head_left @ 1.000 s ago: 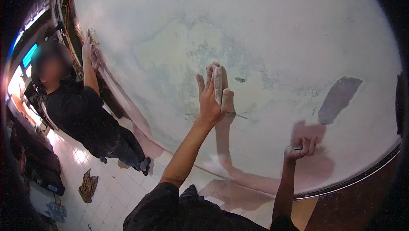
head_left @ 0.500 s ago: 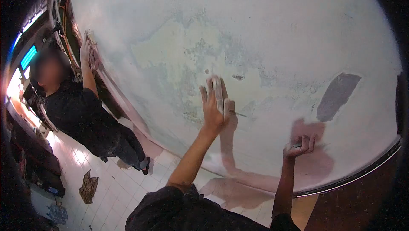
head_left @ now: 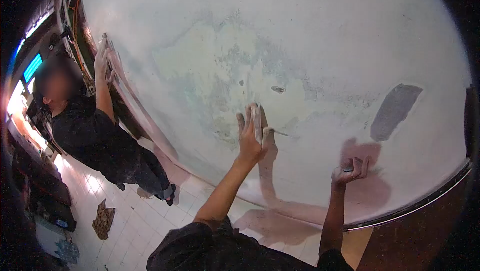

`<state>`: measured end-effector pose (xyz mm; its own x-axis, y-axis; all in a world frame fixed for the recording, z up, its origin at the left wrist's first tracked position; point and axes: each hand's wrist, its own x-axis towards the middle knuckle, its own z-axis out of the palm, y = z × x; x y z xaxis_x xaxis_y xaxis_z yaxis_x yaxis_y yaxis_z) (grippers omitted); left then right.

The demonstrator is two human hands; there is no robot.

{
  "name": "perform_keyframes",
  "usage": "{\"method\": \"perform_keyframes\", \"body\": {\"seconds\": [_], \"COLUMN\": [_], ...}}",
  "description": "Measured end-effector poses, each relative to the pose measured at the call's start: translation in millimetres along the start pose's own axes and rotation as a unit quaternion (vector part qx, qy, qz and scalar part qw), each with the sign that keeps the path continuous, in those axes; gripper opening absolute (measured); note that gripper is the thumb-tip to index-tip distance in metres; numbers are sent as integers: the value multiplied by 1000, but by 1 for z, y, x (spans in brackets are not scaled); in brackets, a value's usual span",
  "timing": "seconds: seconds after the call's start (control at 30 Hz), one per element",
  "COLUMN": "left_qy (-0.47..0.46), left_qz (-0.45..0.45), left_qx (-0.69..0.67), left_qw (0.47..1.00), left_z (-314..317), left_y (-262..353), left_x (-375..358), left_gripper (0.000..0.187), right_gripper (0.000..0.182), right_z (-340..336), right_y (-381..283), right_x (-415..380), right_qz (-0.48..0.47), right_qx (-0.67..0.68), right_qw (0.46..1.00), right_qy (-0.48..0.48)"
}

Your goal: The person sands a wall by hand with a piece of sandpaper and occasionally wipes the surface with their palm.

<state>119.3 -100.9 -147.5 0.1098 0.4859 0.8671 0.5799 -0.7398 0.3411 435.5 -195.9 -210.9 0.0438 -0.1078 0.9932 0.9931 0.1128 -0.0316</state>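
Note:
My left hand lies with its fingers stretched out against a large curved, pale panel, its fingertips whitened with dust. Around it the surface shows a worn, yellowish-green patch, and two small dark spots sit just above the fingers. A dark strip borders the fingertips, perhaps shadow. Lower right, my right hand is curled palm up around a small dark grey piece whose kind I cannot tell. That hand is dusty too and casts a shadow on the panel. Above it is a dark grey oblong patch.
At the left, a person in dark clothes stands with a dusty hand at the panel's edge. A crumpled brown rag or paper lies on the white tiled floor. Dark equipment stands at the far left.
My left hand has slid a short way down the panel, its fingers still outstretched. The other person's hand has shifted slightly. My right hand stays nearly in place.

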Motion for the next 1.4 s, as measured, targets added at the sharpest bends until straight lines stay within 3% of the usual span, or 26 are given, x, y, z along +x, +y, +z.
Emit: {"method": "perform_keyframes", "body": {"seconds": [0.13, 0.23, 0.27, 0.5, 0.63, 0.73, 0.93, 1.17, 1.3, 1.4], "left_qy": [6, 64, 69, 22, 59, 56, -21, 77, 27, 36], "left_qz": [15, 37, 1, 5, 28, 14, 0, 42, -16, 2], "left_qx": [9, 29, -16, -17, 3, -6, 5, 9, -14, -5], "left_qw": [1000, 997, 997, 1000, 998, 998, 1000, 996, 999, 999], "left_z": [-15, -35, -36, 4, -27, -30, 5, -26, 6, 4], "left_y": [7, 25, 31, 1, 17, 18, 1, 18, 15, 15], "left_x": [32, 86, 87, 11, 78, 84, 3, 89, 18, 20], "left_gripper": [62, 61, 61, 62, 61, 63, 62, 60, 66, 61], "right_gripper": [26, 24, 23, 26, 25, 24, 23, 20, 21, 20], "right_z": [-7, -1, 5, 2, 0, 2, 2, 2, 5, 1], "right_y": [-9, -4, -3, -8, -5, 6, -3, -2, 6, 2], "right_x": [9, 3, -1, 7, 4, -9, 7, -1, -2, 1], "right_qz": [-21, -10, 5, 0, -8, 5, -10, 8, -2, -9], "right_qx": [-56, -3, 14, -13, -35, -36, -27, -19, -12, -61], "right_qw": [998, 1000, 999, 1000, 999, 999, 999, 1000, 1000, 998], "right_qy": [-16, 17, 33, 19, 10, 9, 14, 22, 28, 7]}}
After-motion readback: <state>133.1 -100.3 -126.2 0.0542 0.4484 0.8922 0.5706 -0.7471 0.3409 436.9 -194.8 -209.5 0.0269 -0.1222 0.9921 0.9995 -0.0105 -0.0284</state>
